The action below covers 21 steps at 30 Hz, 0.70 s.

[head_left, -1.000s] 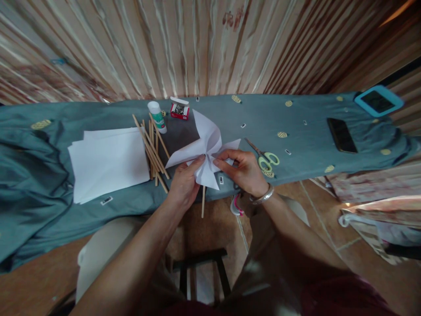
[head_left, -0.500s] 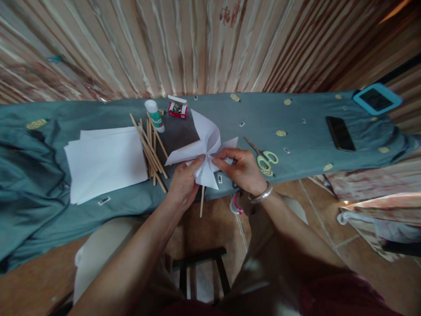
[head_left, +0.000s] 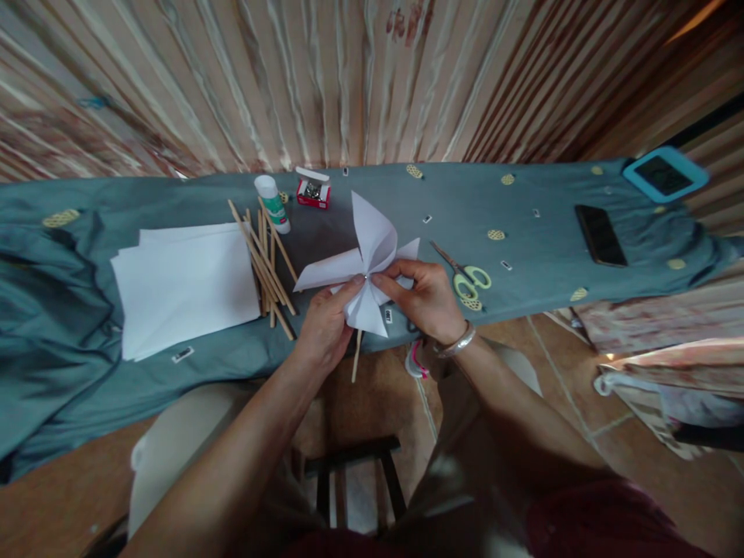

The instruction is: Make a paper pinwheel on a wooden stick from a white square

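A white paper pinwheel (head_left: pixel 373 232) is held between my two hands above the front edge of the cloth-covered table. At its centre shows a small shiny pin (head_left: pixel 366 277). My left hand (head_left: pixel 328 319) is closed on the pinwheel, thumb beside the centre, its other fingers hidden underneath. From the right, my right hand (head_left: pixel 427 298) pinches the paper close to the pin with thumb and forefinger. Below the paper a thin wooden stick (head_left: pixel 356 356) sticks out past the table edge; how it joins the pinwheel is hidden.
Left of my hands lie a stack of white paper (head_left: pixel 189 291) and several wooden sticks (head_left: pixel 267 271). Behind stand a glue stick (head_left: pixel 272 203) and a red open box of pins (head_left: pixel 314 192). Scissors (head_left: pixel 463 277), a phone (head_left: pixel 601 235) and a blue-framed device (head_left: pixel 666 173) lie rightward.
The upper blade of the pinwheel has swung a little to the right. The shiny pin at the centre now shows between my thumbs. Both hands have stayed nearly in place.
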### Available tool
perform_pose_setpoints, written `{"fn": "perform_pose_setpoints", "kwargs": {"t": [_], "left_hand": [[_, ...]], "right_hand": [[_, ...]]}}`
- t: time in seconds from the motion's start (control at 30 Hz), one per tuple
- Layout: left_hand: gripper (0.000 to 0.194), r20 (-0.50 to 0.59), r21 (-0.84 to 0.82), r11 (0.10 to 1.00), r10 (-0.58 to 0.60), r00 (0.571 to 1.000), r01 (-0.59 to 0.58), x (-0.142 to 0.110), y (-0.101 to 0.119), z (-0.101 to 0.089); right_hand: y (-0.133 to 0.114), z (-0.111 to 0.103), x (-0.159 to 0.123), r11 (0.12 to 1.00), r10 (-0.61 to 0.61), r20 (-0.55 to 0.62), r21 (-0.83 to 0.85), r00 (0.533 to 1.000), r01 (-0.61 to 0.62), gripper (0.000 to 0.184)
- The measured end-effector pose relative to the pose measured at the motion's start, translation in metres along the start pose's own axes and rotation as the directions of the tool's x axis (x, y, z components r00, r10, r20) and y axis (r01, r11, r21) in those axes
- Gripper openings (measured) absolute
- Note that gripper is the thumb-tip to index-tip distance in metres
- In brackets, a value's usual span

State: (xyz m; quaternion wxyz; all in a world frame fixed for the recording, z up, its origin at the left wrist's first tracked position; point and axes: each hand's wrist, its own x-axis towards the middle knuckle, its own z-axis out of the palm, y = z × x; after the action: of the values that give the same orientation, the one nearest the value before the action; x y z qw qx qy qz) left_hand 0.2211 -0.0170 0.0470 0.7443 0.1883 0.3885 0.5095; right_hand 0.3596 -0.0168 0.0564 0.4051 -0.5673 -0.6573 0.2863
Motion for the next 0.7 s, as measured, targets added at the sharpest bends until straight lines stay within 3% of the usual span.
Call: {"fn": "perform_pose_setpoints", "kwargs": {"t": [0.23, 0.7], "left_hand": [[0.035, 0.012, -0.014, 1.000, 0.008, 1.000, -0.008, -0.0006, -0.0010, -0.0009], [0.035, 0.026, 0.034, 0.999, 0.025, 0.999, -0.025, -0.0005, -0.0024, -0.0017]], "right_hand": [[-0.0016, 0.0032, -0.0003, 1.000, 0.027, -0.048, -0.005, 0.998, -0.028, 0.020], [0.0002, 0.0036, -0.0005, 0.999, -0.006, -0.035, -0.046, 0.999, 0.004, 0.018]]}}
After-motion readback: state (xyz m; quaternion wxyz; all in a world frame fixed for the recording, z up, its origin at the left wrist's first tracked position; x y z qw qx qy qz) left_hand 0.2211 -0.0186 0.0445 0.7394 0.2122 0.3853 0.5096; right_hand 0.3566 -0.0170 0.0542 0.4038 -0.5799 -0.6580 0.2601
